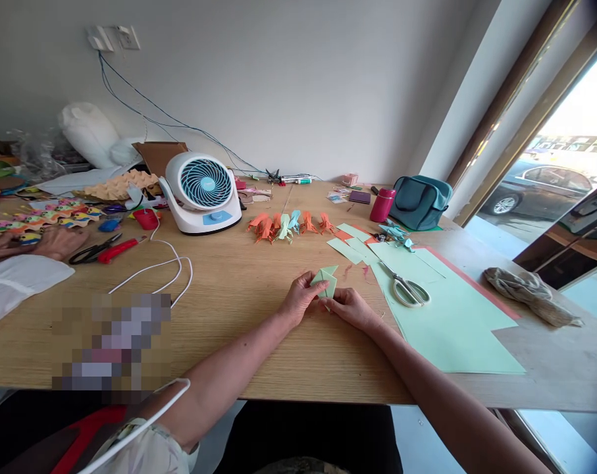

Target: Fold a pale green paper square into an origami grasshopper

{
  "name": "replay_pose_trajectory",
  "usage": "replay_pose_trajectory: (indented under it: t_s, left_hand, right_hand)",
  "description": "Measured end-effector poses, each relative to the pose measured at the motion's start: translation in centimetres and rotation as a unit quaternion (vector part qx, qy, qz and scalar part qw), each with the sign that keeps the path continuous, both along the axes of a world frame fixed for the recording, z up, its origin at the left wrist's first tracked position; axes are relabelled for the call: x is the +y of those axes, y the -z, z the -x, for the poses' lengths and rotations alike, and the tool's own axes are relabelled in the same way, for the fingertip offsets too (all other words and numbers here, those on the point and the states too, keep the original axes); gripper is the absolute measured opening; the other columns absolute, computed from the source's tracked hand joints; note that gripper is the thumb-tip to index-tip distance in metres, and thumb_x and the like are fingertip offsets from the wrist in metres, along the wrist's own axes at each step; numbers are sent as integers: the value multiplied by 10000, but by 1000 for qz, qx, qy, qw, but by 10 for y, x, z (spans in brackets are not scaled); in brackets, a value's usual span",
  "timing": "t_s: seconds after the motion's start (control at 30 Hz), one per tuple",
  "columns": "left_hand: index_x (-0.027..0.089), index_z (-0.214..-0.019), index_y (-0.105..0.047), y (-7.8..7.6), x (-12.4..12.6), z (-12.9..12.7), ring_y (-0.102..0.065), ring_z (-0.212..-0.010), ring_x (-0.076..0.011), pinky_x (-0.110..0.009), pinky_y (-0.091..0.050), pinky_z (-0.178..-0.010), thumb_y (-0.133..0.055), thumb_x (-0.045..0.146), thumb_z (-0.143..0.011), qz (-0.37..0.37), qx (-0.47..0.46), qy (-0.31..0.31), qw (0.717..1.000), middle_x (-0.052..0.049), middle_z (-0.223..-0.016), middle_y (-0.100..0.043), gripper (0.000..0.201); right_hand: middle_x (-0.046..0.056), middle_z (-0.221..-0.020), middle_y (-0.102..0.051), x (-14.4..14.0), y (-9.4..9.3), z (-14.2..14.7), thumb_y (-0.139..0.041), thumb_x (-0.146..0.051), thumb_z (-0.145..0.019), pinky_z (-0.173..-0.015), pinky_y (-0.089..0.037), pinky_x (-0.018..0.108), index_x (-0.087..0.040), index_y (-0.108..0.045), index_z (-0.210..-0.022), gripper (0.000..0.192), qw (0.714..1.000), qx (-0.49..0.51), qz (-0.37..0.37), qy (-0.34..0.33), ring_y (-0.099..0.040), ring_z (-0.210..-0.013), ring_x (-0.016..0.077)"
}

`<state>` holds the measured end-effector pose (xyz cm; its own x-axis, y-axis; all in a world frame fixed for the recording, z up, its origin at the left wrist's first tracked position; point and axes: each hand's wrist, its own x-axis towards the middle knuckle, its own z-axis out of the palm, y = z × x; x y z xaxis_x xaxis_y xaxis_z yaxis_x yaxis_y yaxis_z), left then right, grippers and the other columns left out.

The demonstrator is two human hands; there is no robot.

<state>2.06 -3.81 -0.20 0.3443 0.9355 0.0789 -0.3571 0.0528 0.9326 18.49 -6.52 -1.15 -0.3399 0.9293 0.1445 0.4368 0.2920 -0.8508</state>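
A small piece of folded light-green paper [326,280] is held up between my two hands, just above the wooden table. My left hand [301,297] pinches it from the left, thumb across its front. From the lower right, my right hand [350,308] grips its bottom edge with thumb and fingers; some fingertips are hidden. Beyond my hands stands a row of folded paper figures [284,226] in orange, pale green and blue. To the right, scissors [409,291] lie on large light-green paper sheets [456,336], near smaller cut green pieces [346,251].
A white fan [204,191] stands at the back left, its white cable [180,266] looping over the table [219,329]. A co-worker's hands [58,243] are at far left, near black scissors [93,250]. A pink bottle [382,205], teal bag [421,201] and crumpled cloth [530,296] sit right.
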Motion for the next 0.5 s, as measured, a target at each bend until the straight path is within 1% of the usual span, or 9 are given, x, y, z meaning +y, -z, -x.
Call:
replay_pose_trajectory:
  t_s: [0.1, 0.2, 0.33, 0.5]
  left_hand:
    - [178, -697, -528, 1, -2, -1, -488, -541, -83, -204, -397, -513, -831, 408, -658, 15, -10, 10, 1000, 59, -628, -535, 383]
    - [185, -693, -501, 0, -3, -2, -497, -520, -87, -211, -400, -502, -828, 407, -657, 24, -22, 18, 999, 62, -612, -531, 397]
    - [195, -709, -486, 0, -3, -3, -499, -480, -97, -224, -394, -471, -816, 424, -669, 33, -39, 32, 998, 65, -594, -536, 403]
    - [182, -713, -517, 1, -1, -4, -494, -495, -86, -222, -396, -504, -823, 403, -664, 46, -51, 28, 997, 65, -600, -541, 381]
  right_hand:
    - [11, -660, -645, -1, 1, -1, -570, -468, -891, -573, -369, 243, -143, -685, -738, 377, 1000, -4, -2, -1, -499, -582, 120]
    - [19, -685, -672, -2, 0, -1, -564, -471, -899, -597, -397, 244, -145, -688, -735, 386, 1000, -7, -7, -1, -542, -606, 132]
    - [23, -709, -691, -4, -1, -1, -573, -493, -898, -600, -408, 246, -147, -699, -756, 395, 1000, -12, -5, -3, -565, -623, 142]
    - [24, -672, -687, -5, 0, -2, -563, -481, -908, -606, -417, 254, -152, -682, -688, 413, 1000, -22, -2, -1, -559, -606, 143]
